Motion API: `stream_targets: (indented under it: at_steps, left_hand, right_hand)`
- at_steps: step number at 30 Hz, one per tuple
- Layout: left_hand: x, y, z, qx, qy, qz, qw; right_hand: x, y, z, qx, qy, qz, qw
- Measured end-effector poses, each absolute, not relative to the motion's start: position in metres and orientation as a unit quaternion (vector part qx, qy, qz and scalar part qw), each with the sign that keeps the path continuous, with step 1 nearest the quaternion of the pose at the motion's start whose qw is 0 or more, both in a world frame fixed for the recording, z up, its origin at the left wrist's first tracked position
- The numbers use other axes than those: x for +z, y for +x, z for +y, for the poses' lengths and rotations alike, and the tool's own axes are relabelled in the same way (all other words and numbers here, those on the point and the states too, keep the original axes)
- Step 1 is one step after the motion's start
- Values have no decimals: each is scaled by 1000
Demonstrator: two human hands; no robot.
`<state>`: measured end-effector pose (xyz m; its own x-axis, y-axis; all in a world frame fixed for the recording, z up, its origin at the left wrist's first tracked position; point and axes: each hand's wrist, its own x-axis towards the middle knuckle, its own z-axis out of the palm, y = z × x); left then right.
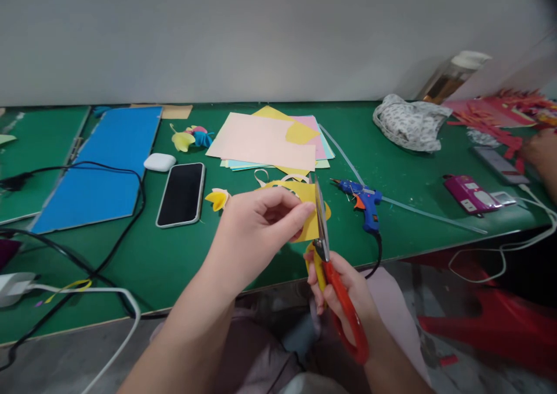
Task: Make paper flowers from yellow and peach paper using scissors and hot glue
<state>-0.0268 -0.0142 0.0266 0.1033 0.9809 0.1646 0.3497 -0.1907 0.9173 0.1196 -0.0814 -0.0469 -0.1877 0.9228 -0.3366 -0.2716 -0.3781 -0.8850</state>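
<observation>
My left hand (pixel 250 234) pinches a sheet of yellow paper (pixel 308 230) between thumb and fingers, above the front part of the green table. My right hand (pixel 357 295) grips a pair of scissors (pixel 336 281) with a red and yellow handle. Their blades point away from me and lie at the paper's right side, slightly apart at the tips. Part of the paper is hidden behind my left hand. Just left of that hand lies a small yellow paper flower (pixel 218 199). Beyond the hands is a stack of coloured paper (pixel 261 138) with a pale pink sheet on top.
A blue glue gun (pixel 369 199) lies right of my hands, near clear glue sticks. Left are a phone (pixel 181 195), a white earbud case (pixel 159 162), a blue board (pixel 111 167) and cables. At far right, another person's hand (pixel 542 153) is near red paper strips (pixel 487 127).
</observation>
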Motion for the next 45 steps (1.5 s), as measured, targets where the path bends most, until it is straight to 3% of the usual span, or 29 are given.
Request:
stream_targets:
  at_steps: [10, 19, 27, 30, 37, 42, 45]
  left_hand:
    - [26, -29, -3, 436, 618, 522, 394]
    - [19, -47, 24, 533, 450, 571, 434]
    - [23, -61, 30, 628, 340, 576, 398]
    - [23, -61, 30, 640, 325, 572, 397]
    - [17, -56, 31, 601, 389, 591, 371]
    - [7, -56, 37, 460, 489, 698, 250]
    - [6, -54, 39, 432, 505, 688, 291]
  right_hand:
    - [-54, 121, -72, 689, -462, -358, 428]
    - [-52, 102, -24, 709, -374, -372, 468]
    - [-59, 113, -6, 801, -247, -381, 391]
    - [-57, 118, -7, 783, -260, -421, 378]
    - [-68, 122, -19, 672, -402, -496, 375]
    - [-70, 123, -25, 681, -445, -485, 321]
    - [-64, 123, -24, 671, -465, -486, 312]
